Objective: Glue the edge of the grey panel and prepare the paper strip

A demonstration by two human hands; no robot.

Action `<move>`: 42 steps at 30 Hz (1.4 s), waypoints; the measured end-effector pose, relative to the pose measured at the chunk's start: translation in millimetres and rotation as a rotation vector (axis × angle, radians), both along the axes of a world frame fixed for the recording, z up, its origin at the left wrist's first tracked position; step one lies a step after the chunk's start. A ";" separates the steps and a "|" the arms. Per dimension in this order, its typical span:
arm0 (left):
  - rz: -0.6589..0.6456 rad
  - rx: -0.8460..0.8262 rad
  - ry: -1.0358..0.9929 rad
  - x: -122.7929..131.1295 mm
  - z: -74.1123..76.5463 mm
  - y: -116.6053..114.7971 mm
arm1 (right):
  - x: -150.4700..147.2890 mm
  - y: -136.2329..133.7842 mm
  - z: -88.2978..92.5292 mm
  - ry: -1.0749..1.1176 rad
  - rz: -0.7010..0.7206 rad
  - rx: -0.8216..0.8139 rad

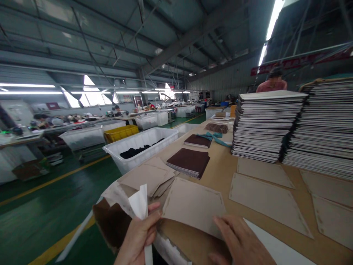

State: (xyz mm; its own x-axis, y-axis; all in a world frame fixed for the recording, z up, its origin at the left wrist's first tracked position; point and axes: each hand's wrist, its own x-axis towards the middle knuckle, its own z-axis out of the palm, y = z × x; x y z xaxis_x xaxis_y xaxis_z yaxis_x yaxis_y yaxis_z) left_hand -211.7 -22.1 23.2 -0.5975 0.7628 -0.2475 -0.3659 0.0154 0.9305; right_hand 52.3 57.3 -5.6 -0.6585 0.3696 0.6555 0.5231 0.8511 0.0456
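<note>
Low in the view, my left hand (143,232) is closed around a folded white strip (140,202), whose wide end sticks up above the fingers. Its thumb tip reaches the near left corner of a beige panel (193,204) with small marks along its edges. My right hand (239,239) has its fingertips on that panel's right edge, the fingers stretched out and the thumb apart, somewhat blurred. Just beyond lie more beige panels (146,176), fanned and overlapping. A stack of dark brown pieces (189,162) sits behind them.
Single beige panels (267,202) lie on the right of the brown table. Tall stacks of boards (267,125) rise there, a person (271,82) behind them. Left stands a white bin (149,147) with black cloth (140,150). An open cardboard box (111,222) is beside my left hand.
</note>
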 end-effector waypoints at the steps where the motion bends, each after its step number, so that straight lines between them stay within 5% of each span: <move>1: 0.002 0.017 -0.007 5.2 6.7 -1.7 | -8.3 -5.0 10.3 0.040 -0.019 0.027; 8: -0.032 0.042 -0.006 33.8 44.0 -8.4 | -33.7 -25.1 53.8 0.010 -0.147 0.093; 16: -0.072 0.056 0.103 72.6 67.1 4.2 | 2.6 -29.0 80.1 -0.054 -0.218 0.085; 19: 0.007 0.053 0.168 78.3 52.1 9.1 | 42.5 -30.1 92.8 0.118 -0.315 0.053; 22: -0.125 -0.003 0.424 81.9 28.0 15.2 | 91.2 -37.4 105.1 0.478 -0.412 0.023; 25: -0.553 -0.001 0.815 95.1 10.2 22.4 | 131.2 -47.8 104.8 0.986 -0.667 -0.184; 29: -1.260 0.258 1.446 129.2 -1.1 27.2 | 157.3 -61.4 86.5 1.669 -0.428 -0.426; 32: -1.509 0.512 1.816 151.4 -16.5 25.9 | 163.6 -72.0 75.6 1.776 -0.385 -0.378; 37: -1.356 0.752 2.044 159.6 -53.2 23.7 | 166.7 -85.5 69.0 1.863 -0.432 -0.425; 42: -1.200 0.771 2.055 156.9 -61.8 11.5 | 162.8 -89.2 61.6 1.936 -0.448 -0.518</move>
State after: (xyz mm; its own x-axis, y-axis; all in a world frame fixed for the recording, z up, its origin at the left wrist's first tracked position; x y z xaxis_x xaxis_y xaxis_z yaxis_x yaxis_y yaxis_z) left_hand -54.8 -10.7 -38.6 0.8882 0.4354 0.1467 0.4504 -0.8881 -0.0917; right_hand 215.1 -31.9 56.0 0.7874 0.6148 0.0443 -0.2842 0.4260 -0.8589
